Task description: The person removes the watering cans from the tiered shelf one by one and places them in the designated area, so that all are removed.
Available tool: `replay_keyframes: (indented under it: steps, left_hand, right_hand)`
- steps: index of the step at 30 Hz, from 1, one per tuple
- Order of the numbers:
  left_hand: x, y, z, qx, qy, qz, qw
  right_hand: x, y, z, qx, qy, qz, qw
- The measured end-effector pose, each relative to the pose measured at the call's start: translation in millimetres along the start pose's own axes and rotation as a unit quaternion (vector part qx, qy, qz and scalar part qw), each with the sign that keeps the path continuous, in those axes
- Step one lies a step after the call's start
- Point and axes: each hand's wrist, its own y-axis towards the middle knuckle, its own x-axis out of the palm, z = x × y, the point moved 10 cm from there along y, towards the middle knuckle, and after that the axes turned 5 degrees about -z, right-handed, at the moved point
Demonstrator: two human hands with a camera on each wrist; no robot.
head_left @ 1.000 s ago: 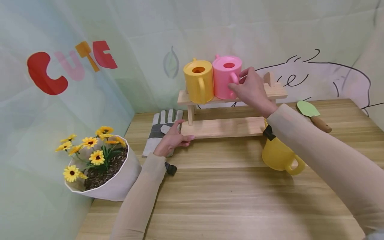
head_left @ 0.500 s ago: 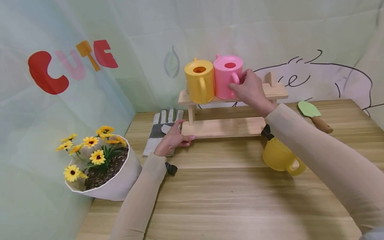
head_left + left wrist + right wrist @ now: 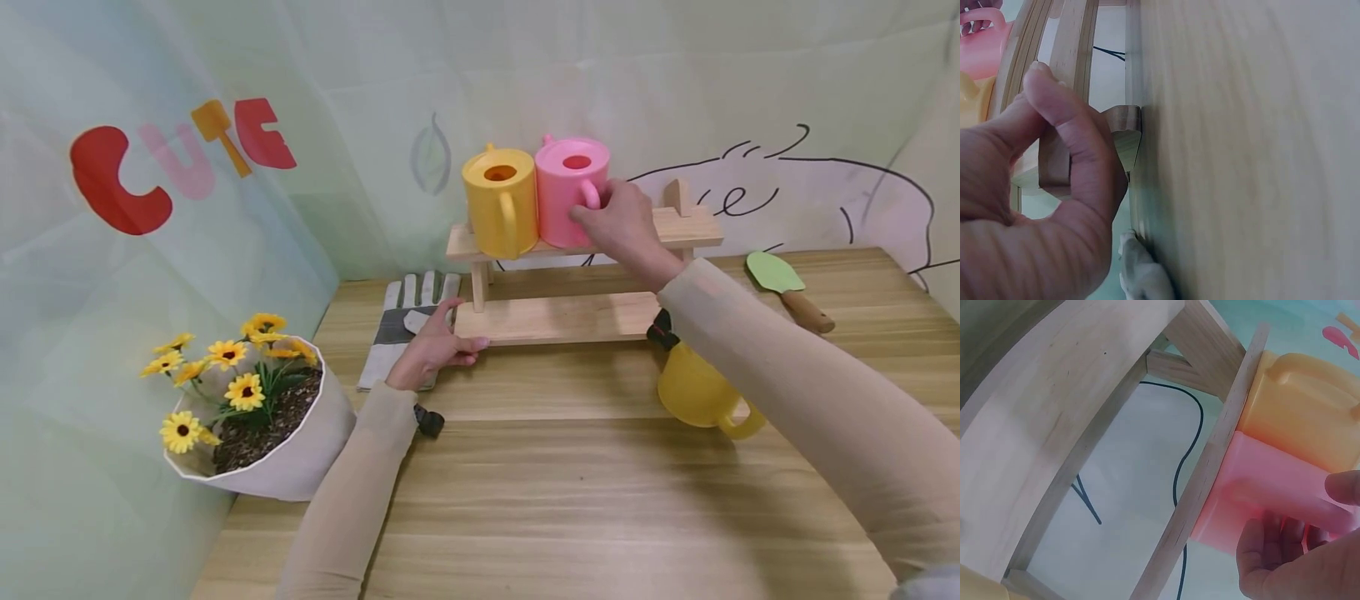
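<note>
While left hand [image 3: 431, 346] grips wooden stand [image 3: 562, 321], right hand [image 3: 628, 225] holds pink can [image 3: 558, 200], cylindrical, round-holed on top

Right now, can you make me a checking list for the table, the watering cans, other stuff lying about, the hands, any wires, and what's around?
Surface: wood-grain table, one tiny dark speck.
Job's things: pink can and yellow can side by side on the wooden rack; second yellow can near its right end.
Clutter: glove left of the rack, green trowel right.
Hands: right hand holds the pink can's handle; left hand grips the lower board.
Cables: nothing seen.
Surroundings: flowerpot left; backdrop with coloured letters.
</note>
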Motion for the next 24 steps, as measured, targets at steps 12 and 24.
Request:
replay_keyframes:
  steps: [12,24]
  left_hand:
    - [-0.5,-0.2,1.0,-0.004,-0.001,0.002,1.0]
    - [-0.5,-0.1,0.7,0.0,0.002,0.0,1.0]
  right_hand:
    - [5.6,1.5,4.1,0.017,0.026,-0.017,0.9994]
    - [9.7,2.3,5.8,0.032,0.071,-0.021,0.9967]
